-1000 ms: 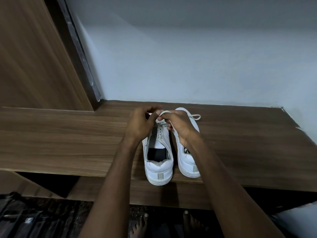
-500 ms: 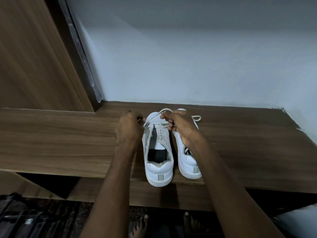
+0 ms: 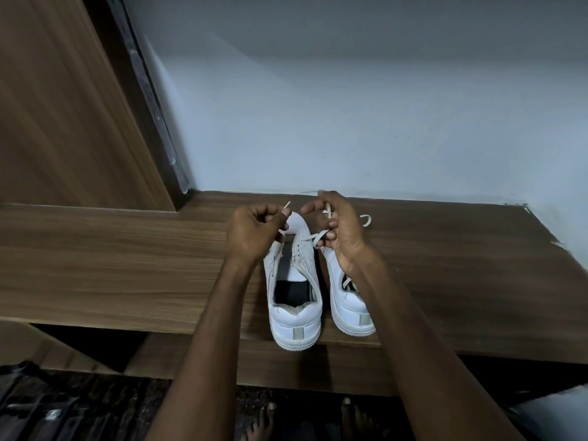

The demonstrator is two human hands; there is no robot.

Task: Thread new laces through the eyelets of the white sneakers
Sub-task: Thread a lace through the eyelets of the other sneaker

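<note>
We are counting two white sneakers standing side by side on the wooden shelf (image 3: 127,265), heels toward its near edge and toes toward the wall (image 3: 350,122). The left sneaker (image 3: 294,300) is sitting with its heel slightly over the near edge, its tongue area open. The right sneaker (image 3: 350,313) is standing just beside it, partly hidden under our right forearm. We are seeing one lace (image 3: 313,238) being worked on the left sneaker, running across its upper eyelets, and one further lace loop (image 3: 366,220) lying on the shelf beyond the right sneaker's toe.

We are using two hands, both raised over the toes of the sneakers. Our left hand (image 3: 254,232) is curling into a fist and pinching one end of the lace between thumb and forefinger, with the tip poking upward past the knuckles. Our right hand (image 3: 342,227) is curling its fingers round the other run of the lace, which is stretching from the left sneaker's eyelets into the fingers, while the thumb and forefinger are pinching another bit of lace higher up. The two hands are near each other but not touching.

We are also seeing two bare feet (image 3: 264,421) on the floor below the shelf's near edge, and a wooden panel (image 3: 63,106) rising at the shelf's far left corner.
</note>
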